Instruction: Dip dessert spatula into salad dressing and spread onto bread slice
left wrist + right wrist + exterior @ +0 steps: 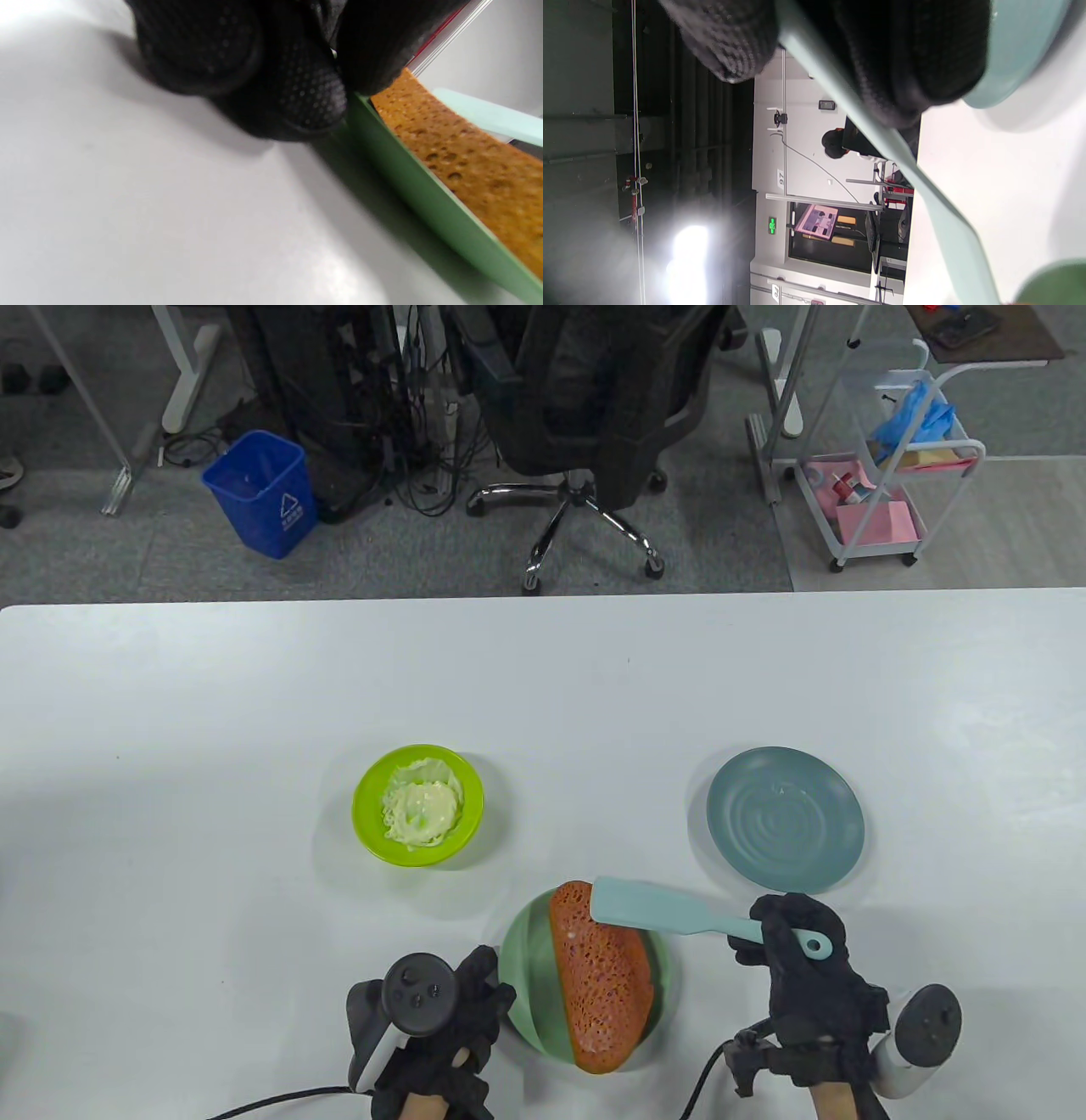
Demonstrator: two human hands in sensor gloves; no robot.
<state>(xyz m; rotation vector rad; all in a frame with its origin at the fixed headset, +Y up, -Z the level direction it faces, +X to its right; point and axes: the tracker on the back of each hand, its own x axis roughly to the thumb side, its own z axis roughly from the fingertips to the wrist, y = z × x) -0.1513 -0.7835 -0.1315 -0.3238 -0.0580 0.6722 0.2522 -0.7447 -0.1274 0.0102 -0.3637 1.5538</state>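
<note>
An orange-brown bread slice lies on a pale green plate near the table's front edge. My right hand grips the handle of a light blue spatula, whose blade hovers over the far end of the bread. My left hand rests at the plate's left rim; in the left wrist view its fingertips touch the rim beside the bread. A lime green bowl of pale yellow salad dressing stands to the left behind the plate.
An empty grey-blue plate stands right of the bread plate, just behind my right hand. The white table spreads wide behind the dishes. An office chair and a blue bin stand on the floor beyond the far edge.
</note>
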